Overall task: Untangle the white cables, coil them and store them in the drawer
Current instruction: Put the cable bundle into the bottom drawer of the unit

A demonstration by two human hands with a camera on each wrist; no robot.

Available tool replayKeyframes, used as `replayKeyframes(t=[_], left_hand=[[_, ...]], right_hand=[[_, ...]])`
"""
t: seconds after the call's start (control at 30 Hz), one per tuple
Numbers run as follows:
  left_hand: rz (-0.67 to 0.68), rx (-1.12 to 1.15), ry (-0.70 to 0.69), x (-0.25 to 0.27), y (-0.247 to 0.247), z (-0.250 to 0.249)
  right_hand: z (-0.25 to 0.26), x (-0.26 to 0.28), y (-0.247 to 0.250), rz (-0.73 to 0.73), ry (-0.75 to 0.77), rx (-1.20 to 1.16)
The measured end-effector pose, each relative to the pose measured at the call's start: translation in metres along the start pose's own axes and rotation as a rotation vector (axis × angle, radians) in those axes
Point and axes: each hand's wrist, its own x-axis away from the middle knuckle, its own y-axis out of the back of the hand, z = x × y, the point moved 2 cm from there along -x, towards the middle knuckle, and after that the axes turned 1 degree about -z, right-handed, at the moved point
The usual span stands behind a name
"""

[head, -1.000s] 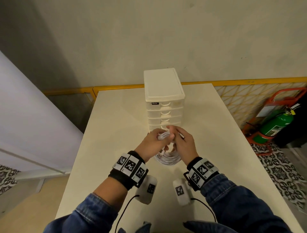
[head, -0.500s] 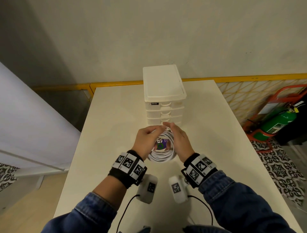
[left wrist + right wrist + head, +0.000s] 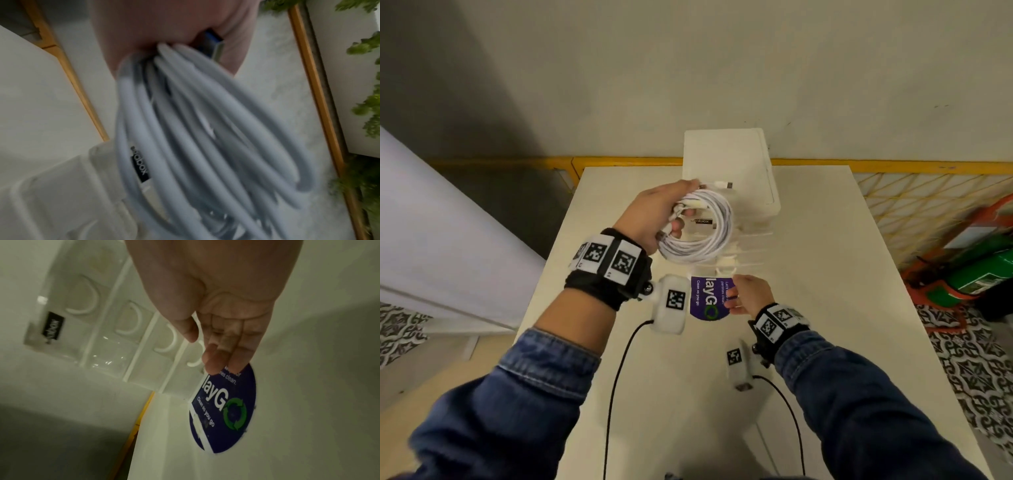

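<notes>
Coiled white cables (image 3: 700, 228) hang from your left hand (image 3: 654, 219), whose fingers curl round one side of the bundle and hold it in the air in front of the upper part of the white drawer unit (image 3: 732, 178). One plug end (image 3: 722, 185) pokes out past your fingertips toward the unit's lid. From the left wrist, the loops (image 3: 205, 138) droop from your grip, with a blue-tipped connector (image 3: 213, 43) tucked against the palm, and the unit's black label (image 3: 140, 164) shows just behind them.

Your right hand (image 3: 751, 294) is down at the foot of the drawer unit, fingers nearly straight and holding nothing, their tips right at the lowest drawer's handle (image 3: 195, 360); whether they touch it cannot be told. The right wrist view shows four stacked clear drawer fronts (image 3: 115, 331), all pushed in, each with a curved white pull. A round blue sticker (image 3: 226, 410) with a green recycling mark lies flat on the white table (image 3: 825, 308), just in front of the unit and partly under your right fingers (image 3: 228, 350).

Both hands are well apart, the left raised, the right low near the unit's base.
</notes>
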Motion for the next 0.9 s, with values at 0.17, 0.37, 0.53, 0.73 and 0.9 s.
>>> replayKeyframes(t=[0.17, 0.37, 0.53, 0.73, 0.9], left_hand=[[0.039, 0.002, 0.136, -0.02, -0.001, -0.006], [-0.015, -0.082, 0.204, -0.022, 0.001, -0.007], [-0.038, -0.144, 0.22, -0.021, 0.001, -0.006], [-0.003, -0.203, 0.264, -0.02, 0.003, -0.005], [-0.048, -0.191, 0.252, -0.019, 0.006, 0.005]], right_hand=[[0.001, -0.016, -0.007, -0.021, -0.082, -0.095], [-0.008, -0.021, -0.013, -0.073, -0.071, -0.243], [-0.009, -0.018, -0.02, -0.112, -0.069, -0.339], [-0.014, -0.016, -0.036, -0.096, -0.129, -0.51], [-0.016, -0.021, -0.026, -0.149, -0.114, -0.415]])
